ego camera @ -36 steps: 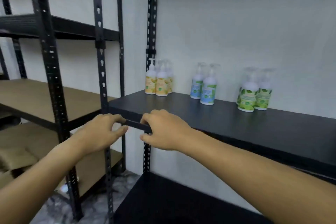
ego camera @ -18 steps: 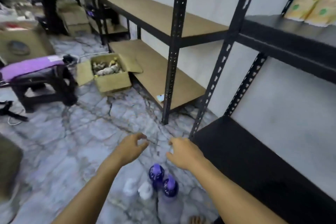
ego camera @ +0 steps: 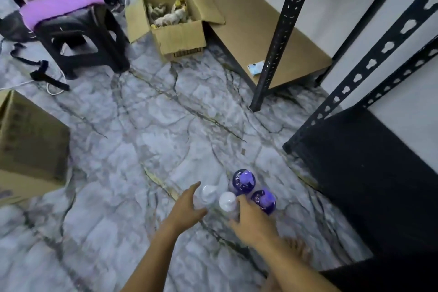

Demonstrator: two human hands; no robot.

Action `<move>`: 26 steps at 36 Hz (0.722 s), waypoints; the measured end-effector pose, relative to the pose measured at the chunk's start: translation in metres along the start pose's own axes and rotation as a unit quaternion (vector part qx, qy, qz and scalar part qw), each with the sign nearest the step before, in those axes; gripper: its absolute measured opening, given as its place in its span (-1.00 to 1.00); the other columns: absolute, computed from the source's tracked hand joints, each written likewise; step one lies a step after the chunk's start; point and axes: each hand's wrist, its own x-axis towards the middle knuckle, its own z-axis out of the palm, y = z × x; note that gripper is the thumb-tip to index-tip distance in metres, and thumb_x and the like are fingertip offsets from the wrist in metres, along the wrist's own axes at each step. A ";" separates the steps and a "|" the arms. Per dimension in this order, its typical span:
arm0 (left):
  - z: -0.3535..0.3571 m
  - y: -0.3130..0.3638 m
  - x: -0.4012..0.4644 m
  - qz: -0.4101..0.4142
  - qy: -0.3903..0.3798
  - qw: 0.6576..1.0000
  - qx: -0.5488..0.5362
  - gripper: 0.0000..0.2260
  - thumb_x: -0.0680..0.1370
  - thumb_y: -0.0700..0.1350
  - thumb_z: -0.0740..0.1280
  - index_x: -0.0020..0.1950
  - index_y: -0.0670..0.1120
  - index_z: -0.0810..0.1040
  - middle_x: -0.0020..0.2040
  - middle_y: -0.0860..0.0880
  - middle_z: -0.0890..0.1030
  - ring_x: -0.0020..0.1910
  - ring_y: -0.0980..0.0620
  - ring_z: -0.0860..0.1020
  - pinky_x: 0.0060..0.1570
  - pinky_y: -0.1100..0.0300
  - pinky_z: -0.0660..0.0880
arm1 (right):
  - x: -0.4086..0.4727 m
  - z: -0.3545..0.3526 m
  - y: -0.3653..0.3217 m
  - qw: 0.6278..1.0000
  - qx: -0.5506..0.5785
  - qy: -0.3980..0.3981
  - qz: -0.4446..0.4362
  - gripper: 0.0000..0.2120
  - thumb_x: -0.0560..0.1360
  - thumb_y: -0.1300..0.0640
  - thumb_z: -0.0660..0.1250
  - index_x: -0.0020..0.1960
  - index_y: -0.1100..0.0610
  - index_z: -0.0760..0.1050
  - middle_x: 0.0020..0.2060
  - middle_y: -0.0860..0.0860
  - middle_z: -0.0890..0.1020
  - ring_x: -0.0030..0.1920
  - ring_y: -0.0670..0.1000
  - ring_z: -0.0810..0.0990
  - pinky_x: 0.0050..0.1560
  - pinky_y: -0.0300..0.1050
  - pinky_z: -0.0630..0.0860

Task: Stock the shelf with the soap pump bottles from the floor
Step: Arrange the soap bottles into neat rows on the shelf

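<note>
Now both hands have come down from the shelf to the bottles on the floor — left hand (ego camera: 187,206) wide by a white bottle (ego camera: 208,193), right hand (ego camera: 251,218) touching another (ego camera: 228,201), grip unclear.

4 bottles (ego camera: 237,194) on the floor (ego camera: 142,140), left of the shelf (ego camera: 369,173).

An open cardboard box (ego camera: 176,22) full of small things is seen far up past the fingers. A black stool (ego camera: 80,38) with a purple cushion (ego camera: 57,6) is set to its left. A closed brown box (ego camera: 28,144) is placed far left of the fingers.
</note>
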 end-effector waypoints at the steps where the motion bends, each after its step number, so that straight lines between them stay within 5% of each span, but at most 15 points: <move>1: 0.006 -0.006 0.002 0.000 0.008 1.000 -0.017 -0.27 0.48 -0.11 0.48 0.58 -0.03 0.21 0.50 0.01 0.33 0.48 0.01 0.30 0.30 0.26 0.26 | 0.004 0.006 0.003 1.000 0.018 0.001 0.002 -0.54 0.54 -0.05 0.34 0.36 0.05 0.31 0.27 0.01 0.51 0.24 0.11 0.54 -0.03 -0.07 0.43; 9: 0.040 -0.030 0.021 0.058 0.092 0.990 -0.086 -0.32 0.42 -0.10 0.53 0.49 0.07 0.35 0.41 0.14 0.45 0.39 0.15 0.42 0.36 0.15 0.39 | 0.035 0.036 0.017 0.991 0.137 0.000 0.006 -0.17 0.45 0.03 0.48 0.57 -0.12 0.09 0.39 0.01 0.47 0.36 0.09 0.48 0.30 0.02 0.46; 16: 0.045 -0.040 0.030 0.059 0.134 0.983 -0.111 -0.50 0.47 -0.05 0.51 0.38 0.11 0.48 0.29 0.18 0.57 0.26 0.18 0.53 0.22 0.02 0.53 | 0.056 0.056 0.022 0.982 0.184 0.030 -0.004 -0.16 0.43 0.13 0.53 0.58 -0.04 0.17 0.44 -0.03 0.44 0.40 0.03 0.43 0.34 -0.09 0.41; 26: 0.054 -0.046 0.018 0.038 0.185 0.968 -0.168 -0.50 0.49 -0.10 0.51 0.41 0.03 0.50 0.31 0.16 0.57 0.30 0.19 0.52 0.29 0.07 0.50 | 0.071 0.070 0.023 0.983 0.173 0.066 0.015 -0.18 0.40 0.21 0.55 0.54 -0.09 0.26 0.32 0.04 0.52 0.29 0.08 0.52 0.24 0.06 0.52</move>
